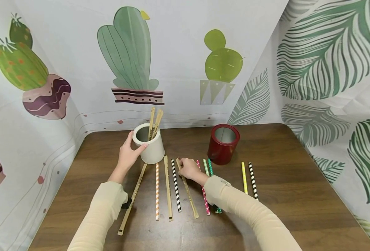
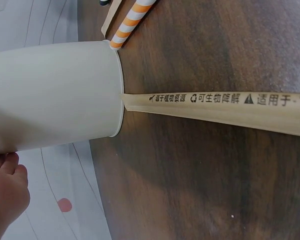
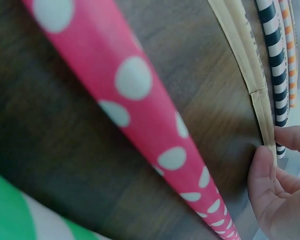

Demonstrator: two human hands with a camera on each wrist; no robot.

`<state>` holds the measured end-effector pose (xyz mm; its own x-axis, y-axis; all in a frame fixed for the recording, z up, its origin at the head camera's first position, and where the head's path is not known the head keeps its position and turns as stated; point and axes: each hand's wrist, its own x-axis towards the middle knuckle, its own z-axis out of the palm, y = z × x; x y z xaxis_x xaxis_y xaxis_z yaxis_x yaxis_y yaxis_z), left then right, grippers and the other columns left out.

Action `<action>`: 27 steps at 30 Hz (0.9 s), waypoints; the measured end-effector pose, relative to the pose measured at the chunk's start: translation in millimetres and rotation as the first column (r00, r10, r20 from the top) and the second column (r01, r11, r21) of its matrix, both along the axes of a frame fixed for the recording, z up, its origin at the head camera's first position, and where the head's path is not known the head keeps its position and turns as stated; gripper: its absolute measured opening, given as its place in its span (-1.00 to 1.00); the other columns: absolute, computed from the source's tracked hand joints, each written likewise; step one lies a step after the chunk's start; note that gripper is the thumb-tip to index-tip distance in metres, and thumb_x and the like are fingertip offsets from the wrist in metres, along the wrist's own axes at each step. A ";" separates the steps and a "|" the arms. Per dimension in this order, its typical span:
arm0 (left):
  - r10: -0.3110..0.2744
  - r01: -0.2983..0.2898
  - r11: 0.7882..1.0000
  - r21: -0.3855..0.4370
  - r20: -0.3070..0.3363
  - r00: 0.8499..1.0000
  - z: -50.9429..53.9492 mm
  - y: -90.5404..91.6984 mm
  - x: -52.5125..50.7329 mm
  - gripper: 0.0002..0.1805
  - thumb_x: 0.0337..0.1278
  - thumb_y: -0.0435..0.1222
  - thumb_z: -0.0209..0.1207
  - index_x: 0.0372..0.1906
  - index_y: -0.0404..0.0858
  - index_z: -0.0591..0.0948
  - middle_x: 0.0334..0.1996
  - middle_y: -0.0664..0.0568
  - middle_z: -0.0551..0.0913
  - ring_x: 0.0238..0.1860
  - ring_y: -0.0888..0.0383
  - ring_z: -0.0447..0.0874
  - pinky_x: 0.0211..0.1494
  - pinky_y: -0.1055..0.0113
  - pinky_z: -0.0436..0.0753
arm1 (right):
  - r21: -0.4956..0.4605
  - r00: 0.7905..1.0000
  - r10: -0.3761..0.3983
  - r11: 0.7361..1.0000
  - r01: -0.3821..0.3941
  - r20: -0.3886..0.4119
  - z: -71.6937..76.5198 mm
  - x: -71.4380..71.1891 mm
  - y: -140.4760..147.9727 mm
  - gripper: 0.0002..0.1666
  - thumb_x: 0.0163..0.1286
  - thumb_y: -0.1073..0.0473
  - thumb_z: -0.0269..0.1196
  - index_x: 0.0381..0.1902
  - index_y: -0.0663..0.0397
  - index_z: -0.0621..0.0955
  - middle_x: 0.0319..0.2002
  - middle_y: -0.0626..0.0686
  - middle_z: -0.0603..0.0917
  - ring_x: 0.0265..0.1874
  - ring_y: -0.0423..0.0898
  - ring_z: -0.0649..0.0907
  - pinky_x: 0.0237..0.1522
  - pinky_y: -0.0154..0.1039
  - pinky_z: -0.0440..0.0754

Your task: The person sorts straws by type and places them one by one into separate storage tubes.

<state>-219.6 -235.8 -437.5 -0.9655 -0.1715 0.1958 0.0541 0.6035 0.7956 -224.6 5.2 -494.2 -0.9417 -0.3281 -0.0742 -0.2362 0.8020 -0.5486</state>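
Observation:
My left hand (image 1: 129, 153) holds the white can (image 1: 153, 150) by its rim, thumb on the near side; two or more paper-wrapped straws (image 1: 156, 125) stand in it. In the left wrist view the fingers (image 2: 10, 165) touch the can's wall (image 2: 55, 95). My right hand (image 1: 191, 169) pinches the upper end of a wrapped straw (image 1: 189, 195) lying on the table, between a black-striped straw (image 1: 176, 186) and a pink dotted one (image 1: 205, 200). The right wrist view shows thumb and fingers (image 3: 262, 165) at the edges of that wrapped straw (image 3: 260, 100).
A red can (image 1: 221, 150) stands at the back right. Two more wrapped straws (image 1: 134, 198) (image 1: 168, 191) and an orange-striped straw (image 1: 157, 195) lie left of centre. Green straws (image 1: 210, 167) lie by the right forearm; yellow (image 1: 244, 176) and black-striped (image 1: 253, 179) straws lie farther right.

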 end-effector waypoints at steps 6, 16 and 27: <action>-0.001 0.001 1.000 -0.013 0.000 1.000 -0.9 -0.6 -0.8 -0.05 -0.11 0.03 0.22 0.36 -0.18 0.03 0.34 -0.09 0.09 0.32 -0.06 0.09 0.31 0.02 0.16 | 0.024 1.000 0.004 1.000 -0.004 0.004 -0.9 0.4 0.7 -0.63 -0.16 0.25 0.36 -0.29 0.15 0.58 -0.45 0.08 0.62 -0.53 -0.09 0.55 -0.54 -0.31 0.49; -0.010 0.010 1.000 -0.030 -0.002 1.000 -1.3 -0.5 -1.0 -0.06 -0.09 0.03 0.21 0.35 -0.23 0.04 0.33 -0.12 0.12 0.31 -0.10 0.11 0.29 -0.02 0.18 | -0.114 0.989 -0.018 0.993 0.035 0.144 -0.9 -2.1 5.9 -0.62 -0.07 0.32 0.28 -0.20 0.25 0.55 -0.40 0.19 0.62 -0.87 -0.22 0.49 -0.81 -0.40 0.47; -0.003 0.003 1.000 -0.028 0.009 1.000 -0.6 -0.4 -0.7 -0.05 -0.10 0.04 0.20 0.36 -0.18 0.02 0.35 -0.09 0.08 0.32 -0.08 0.09 0.30 0.01 0.17 | -0.384 0.938 -0.035 0.907 0.175 0.346 9.4 -7.5 9.7 -0.66 0.01 0.42 0.17 -0.17 0.29 0.50 -0.62 0.07 0.52 -0.79 -0.19 0.49 -0.72 -0.30 0.57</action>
